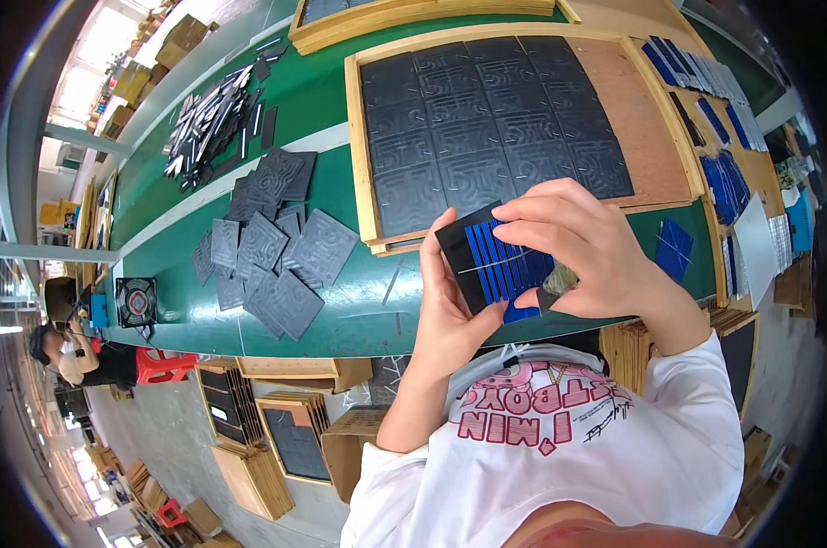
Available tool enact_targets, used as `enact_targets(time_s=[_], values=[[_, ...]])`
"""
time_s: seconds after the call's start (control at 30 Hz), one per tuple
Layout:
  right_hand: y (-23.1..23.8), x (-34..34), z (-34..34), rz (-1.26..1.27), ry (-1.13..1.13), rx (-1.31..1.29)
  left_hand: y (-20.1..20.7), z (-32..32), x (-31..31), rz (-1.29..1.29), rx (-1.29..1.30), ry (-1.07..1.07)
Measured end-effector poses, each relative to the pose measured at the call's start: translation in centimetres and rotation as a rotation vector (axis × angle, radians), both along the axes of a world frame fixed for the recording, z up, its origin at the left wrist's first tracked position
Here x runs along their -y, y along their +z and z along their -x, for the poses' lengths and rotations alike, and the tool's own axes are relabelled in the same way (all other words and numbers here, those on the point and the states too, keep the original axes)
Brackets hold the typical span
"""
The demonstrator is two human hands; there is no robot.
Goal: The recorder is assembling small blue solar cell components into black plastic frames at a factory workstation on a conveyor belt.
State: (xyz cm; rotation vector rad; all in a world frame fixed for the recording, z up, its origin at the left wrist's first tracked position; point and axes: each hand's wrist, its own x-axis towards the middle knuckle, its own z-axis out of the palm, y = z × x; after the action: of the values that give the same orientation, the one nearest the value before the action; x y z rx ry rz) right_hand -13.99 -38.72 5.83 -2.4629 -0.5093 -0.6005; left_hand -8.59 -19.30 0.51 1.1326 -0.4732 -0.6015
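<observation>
My left hand (445,320) holds a small black square tile (468,247) from below and behind, thumb on its left edge. On the tile lies a blue striped solar cell piece (509,269) with a thin silver wire across it. My right hand (582,247) comes over from the right, with its fingertips pressing on the blue piece's upper edge. Both hands hover over the near edge of the green table (340,310).
A wooden tray (655,137) lined with black patterned tiles lies just beyond my hands. A loose pile of black tiles (272,251) is to the left. Blue cells (719,173) lie on boards at right. Stacked wooden trays stand on the floor below; another person sits far left.
</observation>
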Motion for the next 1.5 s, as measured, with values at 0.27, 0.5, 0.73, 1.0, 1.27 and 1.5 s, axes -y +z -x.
enact_targets(time_s=[0.27, 0.5, 0.73, 1.0, 1.27, 1.5], values=[[0.1, 0.0, 0.0, 0.021, 0.001, -0.004, -0.1, 0.0, 0.1, -0.012, 0.016, 0.010], [-0.1, 0.4, -0.1, -0.035, 0.009, -0.018, -0.2, 0.1, 0.5, 0.055, -0.041, -0.012], [-0.5, 0.7, -0.6, -0.144, 0.092, -0.003, 0.4, 0.4, 0.7, 0.129, -0.249, 0.000], [-0.9, 1.2, -0.6, -0.152, 0.144, -0.006, 0.3, 0.5, 0.7, 0.160, -0.269, -0.043], [-0.9, 1.1, -0.7, -0.182, 0.163, 0.024, 0.4, 0.6, 0.7, 0.168, -0.268, -0.044], [-0.6, 1.1, -0.6, -0.191, 0.159, 0.014, 1.0, 0.8, 0.9, 0.148, -0.262, -0.044]])
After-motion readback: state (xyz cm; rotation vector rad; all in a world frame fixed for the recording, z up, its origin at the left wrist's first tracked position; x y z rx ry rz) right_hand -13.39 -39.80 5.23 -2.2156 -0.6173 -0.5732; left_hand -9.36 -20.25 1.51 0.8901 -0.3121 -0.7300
